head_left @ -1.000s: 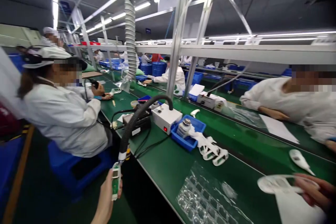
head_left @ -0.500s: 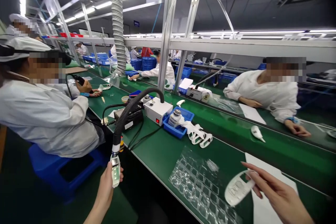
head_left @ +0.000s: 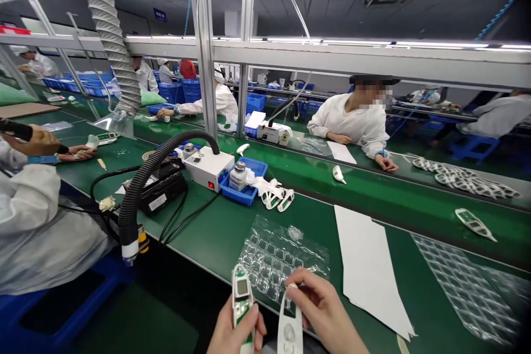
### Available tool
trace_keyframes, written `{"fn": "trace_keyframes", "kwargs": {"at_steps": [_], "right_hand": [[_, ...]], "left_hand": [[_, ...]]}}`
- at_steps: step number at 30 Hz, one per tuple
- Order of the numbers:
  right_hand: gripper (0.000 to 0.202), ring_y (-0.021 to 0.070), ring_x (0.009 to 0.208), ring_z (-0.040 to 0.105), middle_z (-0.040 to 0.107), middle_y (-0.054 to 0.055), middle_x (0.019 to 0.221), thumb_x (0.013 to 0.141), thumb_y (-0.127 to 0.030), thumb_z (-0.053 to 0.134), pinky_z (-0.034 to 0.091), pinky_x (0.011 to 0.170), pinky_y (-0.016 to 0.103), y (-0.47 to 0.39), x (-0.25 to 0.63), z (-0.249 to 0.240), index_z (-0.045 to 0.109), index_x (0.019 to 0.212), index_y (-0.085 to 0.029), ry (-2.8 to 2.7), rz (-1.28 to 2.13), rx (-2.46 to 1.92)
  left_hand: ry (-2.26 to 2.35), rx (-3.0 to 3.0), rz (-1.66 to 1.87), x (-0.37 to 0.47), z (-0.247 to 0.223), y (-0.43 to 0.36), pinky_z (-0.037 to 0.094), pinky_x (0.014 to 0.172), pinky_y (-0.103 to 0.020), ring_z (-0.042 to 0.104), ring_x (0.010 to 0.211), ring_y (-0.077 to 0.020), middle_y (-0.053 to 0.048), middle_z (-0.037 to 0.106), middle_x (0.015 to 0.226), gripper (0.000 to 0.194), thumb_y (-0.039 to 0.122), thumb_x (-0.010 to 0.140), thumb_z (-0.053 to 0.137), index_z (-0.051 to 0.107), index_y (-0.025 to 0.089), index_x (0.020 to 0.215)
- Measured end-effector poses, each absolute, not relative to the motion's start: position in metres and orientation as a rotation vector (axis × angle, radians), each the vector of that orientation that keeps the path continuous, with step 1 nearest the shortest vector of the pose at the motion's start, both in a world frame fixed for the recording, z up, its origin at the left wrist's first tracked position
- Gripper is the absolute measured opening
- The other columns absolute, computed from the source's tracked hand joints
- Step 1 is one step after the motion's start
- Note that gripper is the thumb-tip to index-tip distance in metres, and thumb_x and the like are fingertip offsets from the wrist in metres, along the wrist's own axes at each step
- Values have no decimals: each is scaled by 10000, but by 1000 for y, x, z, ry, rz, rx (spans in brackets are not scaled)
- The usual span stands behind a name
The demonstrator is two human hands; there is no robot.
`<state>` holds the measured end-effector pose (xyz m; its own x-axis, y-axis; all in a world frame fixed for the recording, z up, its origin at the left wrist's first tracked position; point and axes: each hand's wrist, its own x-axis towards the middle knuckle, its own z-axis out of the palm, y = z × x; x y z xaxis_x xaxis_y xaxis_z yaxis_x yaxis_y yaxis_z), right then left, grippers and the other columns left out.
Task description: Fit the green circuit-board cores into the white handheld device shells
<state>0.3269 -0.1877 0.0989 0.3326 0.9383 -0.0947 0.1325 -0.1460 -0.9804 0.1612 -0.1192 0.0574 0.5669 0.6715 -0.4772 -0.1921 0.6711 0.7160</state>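
Note:
My left hand [head_left: 238, 325] is wrapped round a white thermometer-like housing [head_left: 243, 290], its small grey screen and green circuit board facing up. Close beside it, my right hand [head_left: 321, 307] pinches the top end of a white plastic cover [head_left: 289, 323] with a window and button shapes. The two parts are held side by side, apart, over the table's front edge. Just beyond them lies a clear plastic blister tray [head_left: 269, 260] on the green table [head_left: 194, 232].
A black flexible hose [head_left: 145, 168] arches from a white box [head_left: 208, 167]. Next to it, a blue tray [head_left: 244, 191] holds a bottle; white covers [head_left: 276, 194] lie alongside. White paper sheets [head_left: 365, 265] lie to the right. Co-workers sit left and across the green belt [head_left: 298, 171].
My left hand has brought the housing away from the hose end, toward the middle. My right hand has drawn the cover in beside it. The view has turned right.

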Motion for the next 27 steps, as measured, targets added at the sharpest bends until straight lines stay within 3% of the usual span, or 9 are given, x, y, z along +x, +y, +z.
{"fn": "trace_keyframes", "kwargs": {"at_steps": [9, 27], "right_hand": [[344, 95, 500, 412, 465, -8, 726, 873, -513, 534, 368, 450, 212, -203, 336, 92, 640, 803, -194, -983, 964, -1622], [322, 69, 461, 380, 450, -30, 706, 846, -510, 579, 334, 434, 207, -196, 341, 82, 617, 784, -196, -885, 1057, -1556]], "left_hand": [[711, 570, 403, 175, 67, -124, 297, 432, -183, 428, 432, -52, -2, 606, 579, 530, 504, 594, 826, 612, 143, 918], [707, 473, 347, 178, 55, -123, 277, 457, -203, 420, 414, -61, 7, 593, 558, 500, 477, 608, 827, 604, 151, 914]]}}
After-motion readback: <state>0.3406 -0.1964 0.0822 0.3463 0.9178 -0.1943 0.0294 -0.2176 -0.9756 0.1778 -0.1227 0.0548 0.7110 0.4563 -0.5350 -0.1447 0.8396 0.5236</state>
